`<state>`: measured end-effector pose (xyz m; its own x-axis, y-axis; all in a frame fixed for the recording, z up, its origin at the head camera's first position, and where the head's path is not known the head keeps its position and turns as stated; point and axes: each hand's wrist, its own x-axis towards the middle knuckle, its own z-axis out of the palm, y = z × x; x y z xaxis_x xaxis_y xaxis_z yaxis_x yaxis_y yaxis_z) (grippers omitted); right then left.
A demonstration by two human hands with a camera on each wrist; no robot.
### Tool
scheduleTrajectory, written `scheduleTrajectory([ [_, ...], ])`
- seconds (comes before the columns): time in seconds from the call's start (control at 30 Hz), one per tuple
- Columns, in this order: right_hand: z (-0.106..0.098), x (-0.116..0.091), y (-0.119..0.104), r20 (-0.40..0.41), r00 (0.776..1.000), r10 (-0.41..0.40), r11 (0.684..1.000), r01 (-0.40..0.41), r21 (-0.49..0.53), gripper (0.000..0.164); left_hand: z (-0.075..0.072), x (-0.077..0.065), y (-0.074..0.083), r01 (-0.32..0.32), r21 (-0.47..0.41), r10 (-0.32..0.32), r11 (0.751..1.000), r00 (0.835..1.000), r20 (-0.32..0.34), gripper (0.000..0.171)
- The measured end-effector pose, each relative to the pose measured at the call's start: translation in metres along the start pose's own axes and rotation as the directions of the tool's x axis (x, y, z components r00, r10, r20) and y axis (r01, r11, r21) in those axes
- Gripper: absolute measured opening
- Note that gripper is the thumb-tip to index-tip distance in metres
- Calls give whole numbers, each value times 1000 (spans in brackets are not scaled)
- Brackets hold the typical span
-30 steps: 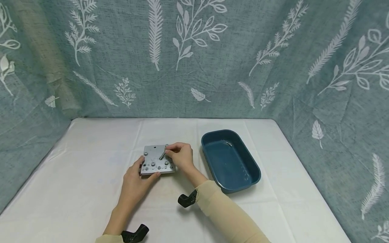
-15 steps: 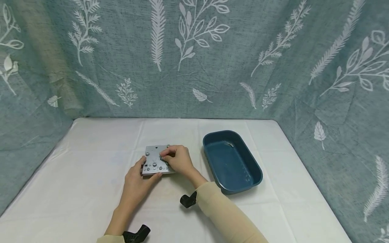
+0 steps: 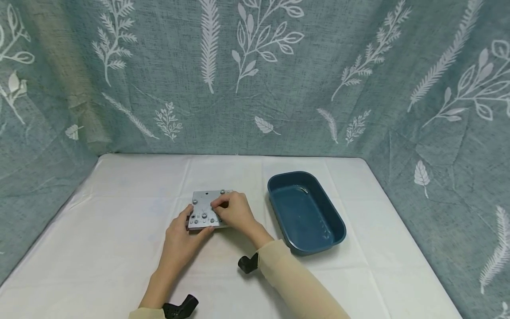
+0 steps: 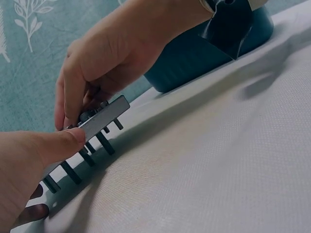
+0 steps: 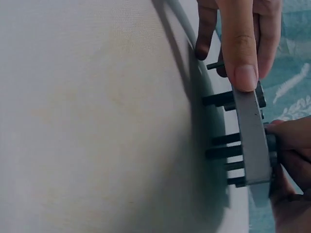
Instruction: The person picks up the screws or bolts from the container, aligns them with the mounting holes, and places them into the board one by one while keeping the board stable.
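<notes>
A grey metal plate (image 3: 203, 204) with several screws set in it is held up off the table. My left hand (image 3: 181, 239) grips its left and front edges, thumb along the near side. From the underside, several threaded screw shanks (image 4: 70, 172) stick out in the left wrist view. Over the middle right of the plate, my right hand (image 3: 238, 215) pinches a screw with thumb and forefinger; its shank is hidden in the head view. In the right wrist view, the right fingertips (image 5: 286, 133) are against the plate's upper face, beside dark screw heads (image 5: 272, 145).
A deep blue plastic tray (image 3: 275, 212) stands on the white cloth (image 3: 119, 230) to the right, with a small metal piece (image 3: 304, 190) in it. Green leaf-patterned curtains (image 3: 223, 124) hang behind and at both sides. Black camera mounts (image 3: 248, 263) sit at both wrists.
The right hand has brought the tilted screw down to the plate, and its fingers now cover it. The left hand keeps its grip. The whole view has shifted slightly.
</notes>
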<state>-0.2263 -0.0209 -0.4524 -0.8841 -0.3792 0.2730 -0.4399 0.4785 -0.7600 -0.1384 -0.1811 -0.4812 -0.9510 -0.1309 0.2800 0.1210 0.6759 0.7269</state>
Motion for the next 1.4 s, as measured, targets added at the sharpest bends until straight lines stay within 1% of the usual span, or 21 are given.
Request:
scheduleTrajectory([
  [0.4,-2,-1,6,-8,1000,0,993,1,120,7,0,0,1,-18,8,18,1000,1000,-18,85],
  [0.6,-4,-1,7,-5,999,42,989,-41,143,8,0,2,3,-2,6,2,1000,1000,1,86],
  [0.77,-6,1,7,1,999,51,988,-51,143,6,0,3,4,4,6,-4,1000,1000,6,86],
  [0.9,-14,0,2,38,996,85,981,-90,174,12,1,4,5,9,5,-9,1000,1000,20,87],
  [1.0,-30,-4,-9,73,992,102,973,-115,202,19,1,4,6,22,3,-22,1000,999,34,87],
  [1.07,-46,-6,-19,76,992,98,965,-114,235,20,1,4,6,30,5,-30,1000,999,35,88],
  [1.13,-65,-5,-25,60,994,91,957,-104,272,18,1,4,6,35,3,-35,999,999,31,88],
  [1.2,-87,-4,-28,30,994,106,945,-110,307,15,1,3,7,41,5,-41,999,999,27,89],
  [1.3,-122,-1,-17,-26,984,174,907,-150,395,14,2,2,7,44,5,-45,999,999,24,90],
  [1.4,-156,1,5,-91,961,262,868,-194,457,18,2,1,6,40,8,-40,999,999,14,90],
])
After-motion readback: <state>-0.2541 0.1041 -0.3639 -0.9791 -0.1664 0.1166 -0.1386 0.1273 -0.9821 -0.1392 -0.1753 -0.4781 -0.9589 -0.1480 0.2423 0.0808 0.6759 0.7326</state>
